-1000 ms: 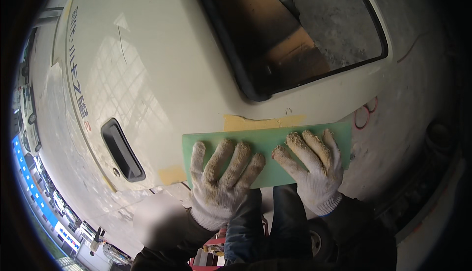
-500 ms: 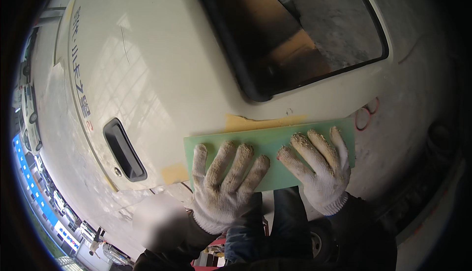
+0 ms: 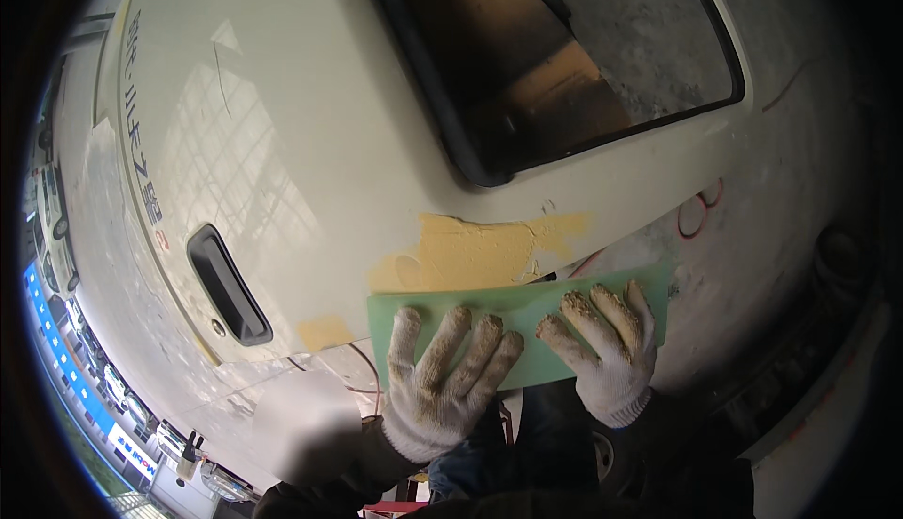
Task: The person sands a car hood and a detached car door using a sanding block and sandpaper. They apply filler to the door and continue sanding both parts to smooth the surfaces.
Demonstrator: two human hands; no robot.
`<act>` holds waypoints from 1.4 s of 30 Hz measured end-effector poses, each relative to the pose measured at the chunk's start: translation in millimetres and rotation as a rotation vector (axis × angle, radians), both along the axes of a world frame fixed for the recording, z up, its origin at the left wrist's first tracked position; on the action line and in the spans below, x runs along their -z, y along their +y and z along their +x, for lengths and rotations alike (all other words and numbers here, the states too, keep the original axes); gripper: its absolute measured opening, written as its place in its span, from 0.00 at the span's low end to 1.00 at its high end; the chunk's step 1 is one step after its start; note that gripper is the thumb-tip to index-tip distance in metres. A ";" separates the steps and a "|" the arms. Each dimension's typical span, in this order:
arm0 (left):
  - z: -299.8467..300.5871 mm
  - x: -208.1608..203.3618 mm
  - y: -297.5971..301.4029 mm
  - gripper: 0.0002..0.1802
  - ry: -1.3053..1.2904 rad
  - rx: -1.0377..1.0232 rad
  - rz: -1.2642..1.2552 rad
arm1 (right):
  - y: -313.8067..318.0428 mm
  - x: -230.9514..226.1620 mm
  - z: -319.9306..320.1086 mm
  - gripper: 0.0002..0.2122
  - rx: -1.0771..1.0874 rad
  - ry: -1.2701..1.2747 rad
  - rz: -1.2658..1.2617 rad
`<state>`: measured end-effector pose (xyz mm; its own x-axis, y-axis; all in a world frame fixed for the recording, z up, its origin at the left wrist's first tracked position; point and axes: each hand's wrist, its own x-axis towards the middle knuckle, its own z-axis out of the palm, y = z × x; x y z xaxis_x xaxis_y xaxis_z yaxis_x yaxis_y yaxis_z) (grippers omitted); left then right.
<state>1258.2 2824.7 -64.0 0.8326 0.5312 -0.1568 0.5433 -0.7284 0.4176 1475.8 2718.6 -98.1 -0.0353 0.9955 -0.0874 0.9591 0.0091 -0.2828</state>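
Note:
My left hand [image 3: 442, 378] and my right hand [image 3: 611, 359], both in white knit gloves with crusted, stained fingertips, grip a long, thin, pale green flexible spreader sheet [image 3: 546, 304]. The fingers lie spread over its upper face; the thumbs are hidden beneath it. Its far edge meets the lower border of a yellow filler patch [image 3: 480, 251] on a cream vehicle door [image 3: 329, 190]. That patch has a ragged, raised upper edge and ridges at its right. A smaller yellow patch [image 3: 324, 333] lies to the left, near the door's edge.
A black door handle [image 3: 229, 284] sits at the left, beside a keyhole. The black-edged window opening [image 3: 583, 58] takes up the top. Red hose loops [image 3: 693, 218] lie on the grey floor at the right. Parked vehicles [image 3: 61, 227] stand far left.
Both hands have drawn the green spreader sheet down toward me. The yellow filler patch it covered now shows much more. The view has shifted slightly.

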 end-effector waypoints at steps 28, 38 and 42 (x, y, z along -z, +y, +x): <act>-1.1 22.4 61.0 0.31 -0.010 0.049 0.066 | 51.1 9.5 -10.4 0.16 0.078 -0.021 0.065; -0.9 20.9 13.7 0.32 0.005 -0.070 0.061 | 34.1 8.3 0.0 0.15 -0.003 0.033 0.073; -2.3 8.6 -9.6 0.31 0.013 -0.096 -0.003 | 14.2 1.1 5.3 0.16 -0.044 0.073 -0.002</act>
<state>1255.9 2815.1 -72.6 0.7758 0.6079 -0.1691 0.6159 -0.6712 0.4125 1481.1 2732.8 -99.2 -0.0852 0.9928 -0.0848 0.9345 0.0501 -0.3523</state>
